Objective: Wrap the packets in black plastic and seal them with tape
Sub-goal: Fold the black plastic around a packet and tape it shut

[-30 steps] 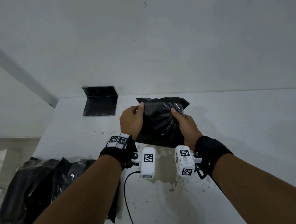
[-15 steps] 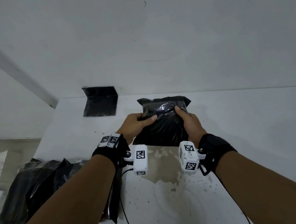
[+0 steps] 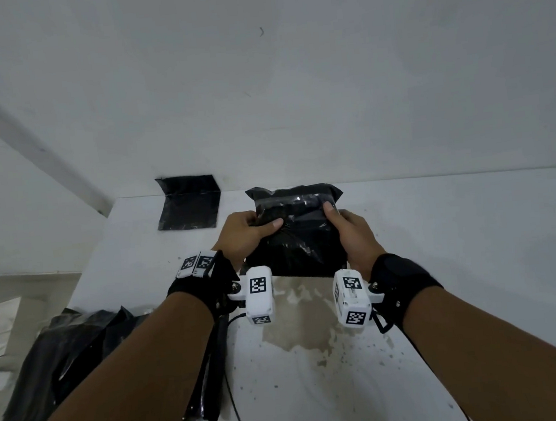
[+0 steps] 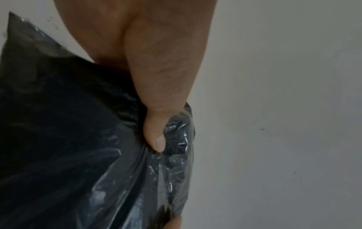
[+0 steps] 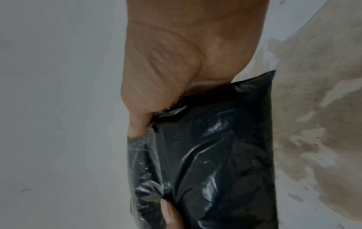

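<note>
Left hand (image 3: 243, 235) and right hand (image 3: 352, 237) pinch the black-wrapped packet (image 3: 298, 239) between them, thumbs pressed on its upper face.

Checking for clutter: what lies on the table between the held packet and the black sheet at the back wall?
Nothing: the head view shows bare table between the packet and the sheet.
</note>
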The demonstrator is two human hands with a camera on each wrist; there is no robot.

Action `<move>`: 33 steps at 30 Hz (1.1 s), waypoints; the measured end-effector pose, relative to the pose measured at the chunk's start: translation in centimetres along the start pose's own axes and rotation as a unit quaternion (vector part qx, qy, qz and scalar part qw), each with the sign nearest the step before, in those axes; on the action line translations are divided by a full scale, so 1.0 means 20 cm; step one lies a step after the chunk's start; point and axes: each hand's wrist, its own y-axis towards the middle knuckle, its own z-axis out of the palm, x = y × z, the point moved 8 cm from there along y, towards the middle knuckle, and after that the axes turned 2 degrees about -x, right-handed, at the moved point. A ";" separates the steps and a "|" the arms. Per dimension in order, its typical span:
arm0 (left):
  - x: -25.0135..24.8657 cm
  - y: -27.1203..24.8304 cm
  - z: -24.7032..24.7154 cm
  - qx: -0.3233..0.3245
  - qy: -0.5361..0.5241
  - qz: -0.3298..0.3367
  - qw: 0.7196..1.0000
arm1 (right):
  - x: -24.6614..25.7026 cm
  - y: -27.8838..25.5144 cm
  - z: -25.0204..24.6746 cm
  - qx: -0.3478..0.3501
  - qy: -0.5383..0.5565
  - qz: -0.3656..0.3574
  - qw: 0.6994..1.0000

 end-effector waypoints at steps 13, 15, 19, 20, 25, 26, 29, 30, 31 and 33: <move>-0.05 -0.12 0.12 -0.033 0.015 0.045 0.998 | 0.00 -0.03 -0.16 -0.034 -0.102 -0.077 0.991; -0.04 -0.14 0.13 -0.038 0.016 0.047 0.998 | -0.03 -0.05 -0.16 -0.010 -0.057 -0.041 0.997; -0.03 -0.19 0.18 -0.003 0.037 0.048 0.998 | -0.04 -0.07 -0.13 0.052 -0.032 0.002 0.998; -0.02 -0.20 0.18 -0.003 0.040 0.048 0.998 | -0.02 -0.08 -0.13 0.053 -0.041 -0.007 0.998; -0.02 -0.22 0.18 -0.038 0.036 0.059 0.997 | 0.01 -0.10 -0.14 0.048 -0.018 0.005 0.999; -0.02 -0.23 0.17 -0.049 0.029 0.057 0.997 | 0.00 -0.10 -0.14 0.061 -0.016 0.016 0.998; -0.02 -0.23 0.12 -0.065 0.023 0.056 0.996 | -0.02 -0.12 -0.14 0.066 -0.078 0.018 0.995; -0.02 -0.24 0.11 -0.068 0.029 0.060 0.995 | -0.03 -0.11 -0.15 0.058 -0.099 0.011 0.993; -0.03 -0.24 0.10 -0.072 0.032 0.064 0.995 | -0.03 -0.11 -0.14 0.050 -0.115 0.002 0.992; -0.03 -0.26 0.08 -0.076 0.024 0.064 0.995 | -0.03 -0.11 -0.13 0.041 -0.130 -0.013 0.991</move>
